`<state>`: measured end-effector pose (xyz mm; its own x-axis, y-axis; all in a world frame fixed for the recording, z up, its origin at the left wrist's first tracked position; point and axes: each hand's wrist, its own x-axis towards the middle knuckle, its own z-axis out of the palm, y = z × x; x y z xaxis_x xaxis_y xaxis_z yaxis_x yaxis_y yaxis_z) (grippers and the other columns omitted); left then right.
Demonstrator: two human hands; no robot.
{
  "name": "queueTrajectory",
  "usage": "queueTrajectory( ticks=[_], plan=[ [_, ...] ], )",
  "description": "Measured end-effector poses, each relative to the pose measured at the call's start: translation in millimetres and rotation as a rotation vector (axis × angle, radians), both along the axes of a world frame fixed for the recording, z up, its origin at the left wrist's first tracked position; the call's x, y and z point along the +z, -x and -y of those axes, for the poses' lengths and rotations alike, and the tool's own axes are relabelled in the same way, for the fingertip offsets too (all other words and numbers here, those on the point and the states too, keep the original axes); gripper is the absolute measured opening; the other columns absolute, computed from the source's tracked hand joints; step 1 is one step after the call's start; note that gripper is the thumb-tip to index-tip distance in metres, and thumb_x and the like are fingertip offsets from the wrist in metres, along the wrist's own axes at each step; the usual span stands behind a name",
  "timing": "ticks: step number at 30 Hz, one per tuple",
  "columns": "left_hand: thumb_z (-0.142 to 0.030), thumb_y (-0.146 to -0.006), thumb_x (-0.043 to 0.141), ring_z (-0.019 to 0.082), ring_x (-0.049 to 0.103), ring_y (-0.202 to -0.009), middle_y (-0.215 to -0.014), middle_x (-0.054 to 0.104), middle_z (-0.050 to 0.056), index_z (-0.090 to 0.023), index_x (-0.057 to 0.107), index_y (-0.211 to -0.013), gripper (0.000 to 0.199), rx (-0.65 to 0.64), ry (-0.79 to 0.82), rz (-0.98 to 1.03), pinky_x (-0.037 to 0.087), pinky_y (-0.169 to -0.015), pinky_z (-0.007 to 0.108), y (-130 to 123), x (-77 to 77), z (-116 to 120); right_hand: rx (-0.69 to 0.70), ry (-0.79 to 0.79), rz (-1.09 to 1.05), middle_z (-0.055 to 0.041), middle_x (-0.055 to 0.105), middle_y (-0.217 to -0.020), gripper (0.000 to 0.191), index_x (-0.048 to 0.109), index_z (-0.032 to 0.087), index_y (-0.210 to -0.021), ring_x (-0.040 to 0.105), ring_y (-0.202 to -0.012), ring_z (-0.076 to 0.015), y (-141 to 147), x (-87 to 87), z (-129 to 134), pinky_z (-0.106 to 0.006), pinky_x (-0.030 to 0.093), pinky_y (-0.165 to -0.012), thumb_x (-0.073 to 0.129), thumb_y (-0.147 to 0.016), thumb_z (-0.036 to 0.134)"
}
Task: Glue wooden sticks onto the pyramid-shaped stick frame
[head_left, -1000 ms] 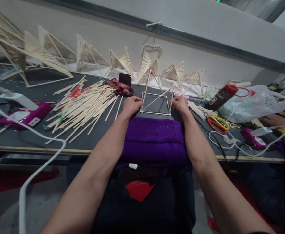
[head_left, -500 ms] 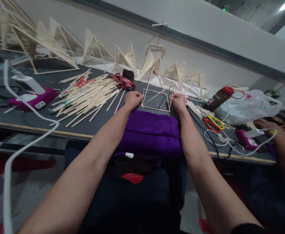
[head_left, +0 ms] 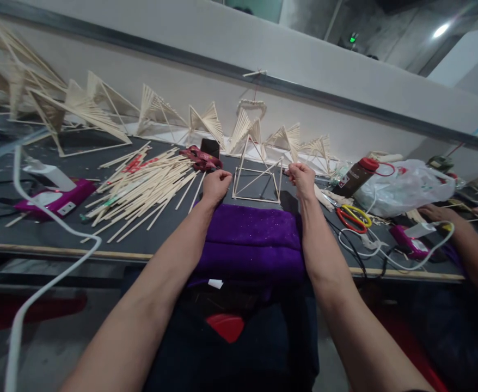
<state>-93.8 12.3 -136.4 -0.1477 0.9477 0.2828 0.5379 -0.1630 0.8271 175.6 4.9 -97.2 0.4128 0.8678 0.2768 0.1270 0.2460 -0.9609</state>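
A small open frame of thin wooden sticks [head_left: 256, 200] stands on the dark table between my hands, with slanting sticks rising from its four-sided base. My left hand [head_left: 216, 186] is closed in a pinch just left of the frame. On the other side, my right hand [head_left: 302, 179] is raised a little beside the frame's upper right corner, fingertips pinched together. Whatever either pinch holds is too small to make out. Below my wrists a folded purple cloth [head_left: 255, 231] covers the table's front edge.
Loose wooden sticks [head_left: 153, 185] lie in a pile at left, near a magenta power strip [head_left: 75, 197]. Fan-shaped stick models [head_left: 208, 122] line the wall. At right are scissors [head_left: 351, 220], a bottle [head_left: 355, 177], a plastic bag [head_left: 406, 182] and another person's arm [head_left: 463, 234].
My right hand has lifted slightly and drawn away from the frame's right side. My left hand has moved a little off its left side. The camera view has tilted upward.
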Motion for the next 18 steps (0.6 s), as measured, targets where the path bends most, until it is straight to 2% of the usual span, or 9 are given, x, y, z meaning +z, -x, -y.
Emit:
queueTrajectory(
  ticks=[6, 18],
  plan=[
    [-0.029, -0.077, 0.057, 0.017, 0.065, -0.066, -0.084, 0.075, 0.007, -0.015, 0.075, -0.097, 0.03, -0.033, -0.003, 0.024, 0.05, -0.069, 0.027, 0, -4.8, -3, 0.016, 0.015, -0.024, 0.0051, 0.057, -0.055, 0.013, 0.061, 0.016, -0.069, 0.044, -0.04, -0.0051, 3, -9.9, -5, -0.018, 0.026, -0.037, 0.064, -0.064, 0.027],
    [-0.029, -0.076, 0.058, 0.017, 0.064, -0.064, -0.08, 0.074, 0.006, -0.016, 0.076, -0.093, 0.027, -0.045, 0.023, 0.058, 0.049, -0.066, 0.026, 1, 0.6, 1, 0.049, 0.041, 0.038, 0.0049, 0.056, -0.053, 0.008, 0.061, 0.016, -0.064, 0.044, -0.04, -0.0053, 6, -17.3, -6, -0.018, 0.028, -0.038, 0.063, -0.062, 0.023]
  ],
)
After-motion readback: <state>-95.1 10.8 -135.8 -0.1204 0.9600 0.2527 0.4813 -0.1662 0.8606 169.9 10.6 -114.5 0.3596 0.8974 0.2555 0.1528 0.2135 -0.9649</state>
